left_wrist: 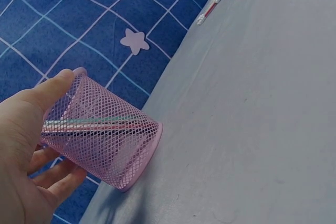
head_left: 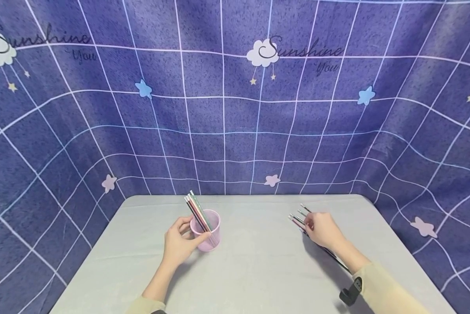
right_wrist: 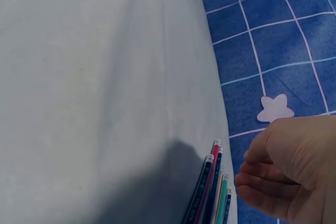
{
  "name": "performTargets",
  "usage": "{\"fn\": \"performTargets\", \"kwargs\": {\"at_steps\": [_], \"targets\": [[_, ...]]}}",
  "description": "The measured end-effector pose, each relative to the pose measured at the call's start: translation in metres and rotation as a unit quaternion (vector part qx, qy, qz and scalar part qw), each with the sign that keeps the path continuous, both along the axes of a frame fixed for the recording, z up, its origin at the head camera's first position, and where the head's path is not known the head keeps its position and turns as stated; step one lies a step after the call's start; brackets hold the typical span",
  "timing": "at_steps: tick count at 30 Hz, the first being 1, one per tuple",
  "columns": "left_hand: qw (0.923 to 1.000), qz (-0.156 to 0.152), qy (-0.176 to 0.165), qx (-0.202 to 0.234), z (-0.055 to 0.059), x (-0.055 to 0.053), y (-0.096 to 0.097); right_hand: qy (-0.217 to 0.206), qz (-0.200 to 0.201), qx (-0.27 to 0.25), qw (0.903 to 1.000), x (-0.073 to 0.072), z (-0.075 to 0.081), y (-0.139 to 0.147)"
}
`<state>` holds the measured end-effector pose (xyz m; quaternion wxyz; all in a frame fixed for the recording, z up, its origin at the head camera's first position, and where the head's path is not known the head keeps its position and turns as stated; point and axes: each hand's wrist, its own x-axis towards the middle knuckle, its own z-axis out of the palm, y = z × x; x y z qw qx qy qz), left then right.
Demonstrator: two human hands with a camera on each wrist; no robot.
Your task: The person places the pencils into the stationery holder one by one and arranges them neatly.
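The work looks partly done: several pencils (head_left: 197, 211) already lean inside the pink mesh cup (head_left: 212, 239), gripped between the left hand's (head_left: 181, 242) thumb and fingers. The loose pencils (right_wrist: 199, 190) are left, well right of the cup; the right hand (head_left: 324, 229) curls by them, whether pinching any cannot be told.

A purple-blue gridded cloth (head_left: 240, 115), printed with stars (head_left: 272, 180) and white clouds (head_left: 256, 56), hangs like a wall at the back and both sides of a pale grey table (head_left: 254, 274), perhaps fabric-covered.
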<state>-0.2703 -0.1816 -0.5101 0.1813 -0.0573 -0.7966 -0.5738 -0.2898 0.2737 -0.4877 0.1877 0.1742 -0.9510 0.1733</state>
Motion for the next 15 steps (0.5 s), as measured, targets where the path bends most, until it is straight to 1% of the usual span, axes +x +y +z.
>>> {"fn": "performTargets", "kwargs": {"at_steps": [3,7,10,15], "targets": [[1.0000,0.001,0.005,-0.003,-0.001,0.000,0.000,-0.018,-0.009,0.004,0.9998,0.004,-0.002,0.001],[0.9999,0.001,0.011,-0.003,-0.001,0.000,0.000,-0.022,-0.008,0.009,0.9997,0.007,-0.006,0.002],[0.9999,0.002,0.013,-0.004,-0.002,0.000,0.000,-0.027,-0.008,0.014,0.9995,0.007,-0.011,0.003],[0.9998,0.006,0.019,-0.008,-0.002,0.000,0.001,-0.055,-0.015,0.023,0.9981,0.008,-0.015,0.002]]}}
